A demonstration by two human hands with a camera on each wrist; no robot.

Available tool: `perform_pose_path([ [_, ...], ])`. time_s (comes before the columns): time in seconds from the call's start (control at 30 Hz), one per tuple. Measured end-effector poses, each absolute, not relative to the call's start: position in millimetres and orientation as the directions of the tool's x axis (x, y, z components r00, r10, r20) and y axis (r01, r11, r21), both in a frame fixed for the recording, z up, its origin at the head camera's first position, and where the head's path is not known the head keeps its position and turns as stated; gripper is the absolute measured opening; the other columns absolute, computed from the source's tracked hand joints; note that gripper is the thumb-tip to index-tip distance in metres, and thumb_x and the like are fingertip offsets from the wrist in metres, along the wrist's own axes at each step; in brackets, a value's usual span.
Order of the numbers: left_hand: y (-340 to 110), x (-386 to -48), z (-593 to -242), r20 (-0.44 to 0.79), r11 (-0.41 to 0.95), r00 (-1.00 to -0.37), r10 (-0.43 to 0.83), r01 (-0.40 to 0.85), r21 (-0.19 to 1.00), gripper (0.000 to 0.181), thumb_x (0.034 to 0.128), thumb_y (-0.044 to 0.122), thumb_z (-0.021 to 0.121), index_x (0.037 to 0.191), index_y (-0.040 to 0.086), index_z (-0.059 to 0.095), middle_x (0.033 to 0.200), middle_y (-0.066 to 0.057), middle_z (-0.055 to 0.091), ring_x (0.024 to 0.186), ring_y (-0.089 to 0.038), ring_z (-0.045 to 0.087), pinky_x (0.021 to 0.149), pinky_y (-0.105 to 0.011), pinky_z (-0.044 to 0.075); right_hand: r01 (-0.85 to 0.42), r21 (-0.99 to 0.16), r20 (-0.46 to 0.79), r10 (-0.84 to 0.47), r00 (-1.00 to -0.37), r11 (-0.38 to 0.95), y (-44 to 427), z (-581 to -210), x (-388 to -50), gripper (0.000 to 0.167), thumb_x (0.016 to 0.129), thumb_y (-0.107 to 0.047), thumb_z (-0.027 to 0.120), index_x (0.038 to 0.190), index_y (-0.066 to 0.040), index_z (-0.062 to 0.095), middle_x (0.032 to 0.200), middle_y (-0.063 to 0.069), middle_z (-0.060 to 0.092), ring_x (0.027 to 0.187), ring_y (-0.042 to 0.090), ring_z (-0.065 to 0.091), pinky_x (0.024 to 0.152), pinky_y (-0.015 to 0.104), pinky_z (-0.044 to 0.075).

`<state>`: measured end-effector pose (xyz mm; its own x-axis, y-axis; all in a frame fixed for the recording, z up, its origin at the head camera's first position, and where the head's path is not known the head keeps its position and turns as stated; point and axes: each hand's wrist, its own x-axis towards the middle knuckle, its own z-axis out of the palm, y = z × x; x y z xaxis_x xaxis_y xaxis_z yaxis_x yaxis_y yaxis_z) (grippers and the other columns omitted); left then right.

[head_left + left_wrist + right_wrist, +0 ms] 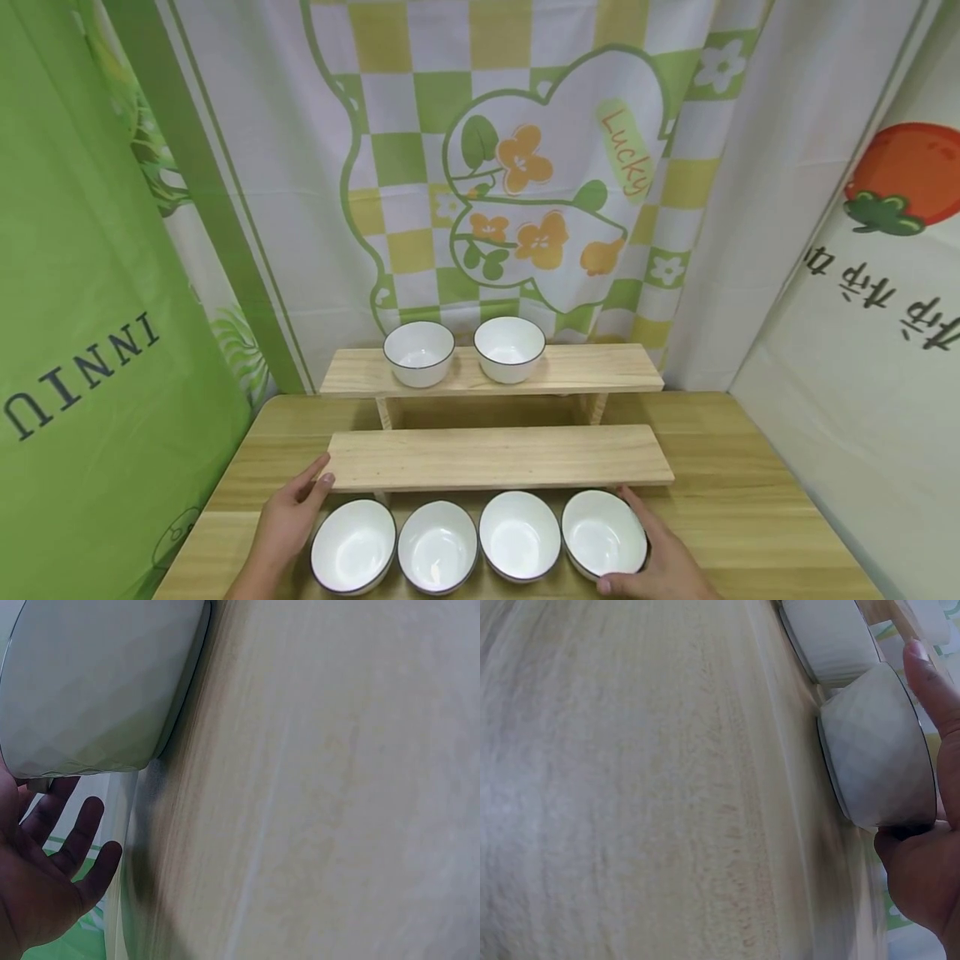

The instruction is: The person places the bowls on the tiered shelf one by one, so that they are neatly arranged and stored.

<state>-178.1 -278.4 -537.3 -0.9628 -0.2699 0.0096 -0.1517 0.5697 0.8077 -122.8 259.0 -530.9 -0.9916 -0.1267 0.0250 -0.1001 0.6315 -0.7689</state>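
left hand: fingers loosely spread, nothing held, tips at left end of the near shelf; contact hard to confirm. partway, i'd judge: two bowls up on the far shelf look done. three bowls on the table look pending, plus the rightmost bowl, gripped across its rim by right hand. some right fingers hidden; near shelf legs mostly blocked.

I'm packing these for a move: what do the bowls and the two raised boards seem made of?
Bowls: probably glazed ceramic, glossy white, with bright reflections inside, though enamelled metal can't be excluded.
Boards: likely pale wood, apparently matte, showing faint grain lines.
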Motion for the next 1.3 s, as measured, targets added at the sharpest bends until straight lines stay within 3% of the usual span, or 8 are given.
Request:
perform_pose_path([
  [0.2, -279, -179, -538, 0.015, 0.572, -0.964, -0.266, -0.146, 0.807, 0.063, 0.1018, 0.060, 0.056, 0.152, 0.022, 0.055, 0.130, -0.023, 0.068, 0.124, -0.042, 0.062, 0.107, -0.063, 0.043, -0.097, -0.776, 0.005, -0.147, -0.989, 0.624, 259, -534, -122, 0.141, 0.056, -0.039, 0.104, 0.162, 0.005, 0.021, 0.161, 0.031, 0.033, 0.143, 0.048, 0.039, 0.112, 0.045, 0.038],
  [0.4, -278, -179, -537, 0.005, 0.569, -0.965, -0.263, -0.151, 0.808, 0.064, 0.1013, 0.061, 0.055, 0.152, 0.022, 0.054, 0.131, -0.023, 0.067, 0.124, -0.042, 0.061, 0.106, -0.064, 0.043, -0.045, -0.793, -0.063, -0.156, -0.986, 0.607, 259, -535, -123, 0.142, 0.061, -0.038, 0.103, 0.163, 0.004, 0.013, 0.164, 0.032, 0.026, 0.146, 0.050, 0.033, 0.115, 0.060, 0.027],
  [0.73, -279, -178, -538, 0.006, 0.557, -0.963, -0.268, -0.149, 0.817, 0.063, 0.1009, 0.060, 0.058, 0.151, 0.023, 0.055, 0.129, -0.022, 0.069, 0.123, -0.041, 0.062, 0.106, -0.063, 0.043, -0.051, -0.762, -0.011, -0.093, -0.996, 0.646, 258, -539, -120, 0.141, 0.054, -0.046, 0.103, 0.161, 0.005, 0.026, 0.157, 0.030, 0.040, 0.142, 0.044, 0.042, 0.114, 0.046, 0.036],
  [1.3, -277, -177, -534, -0.014, 0.556, -0.965, -0.260, -0.161, 0.815, 0.065, 0.1007, 0.062, 0.056, 0.153, 0.023, 0.053, 0.135, -0.025, 0.065, 0.127, -0.044, 0.059, 0.108, -0.065, 0.042, 0.012, -0.775, -0.067, -0.064, -0.996, 0.631, 257, -519, -116, 0.137, 0.058, -0.046, 0.102, 0.163, -0.001, 0.026, 0.159, 0.032, 0.036, 0.142, 0.055, 0.038, 0.115, 0.066, 0.032],
])
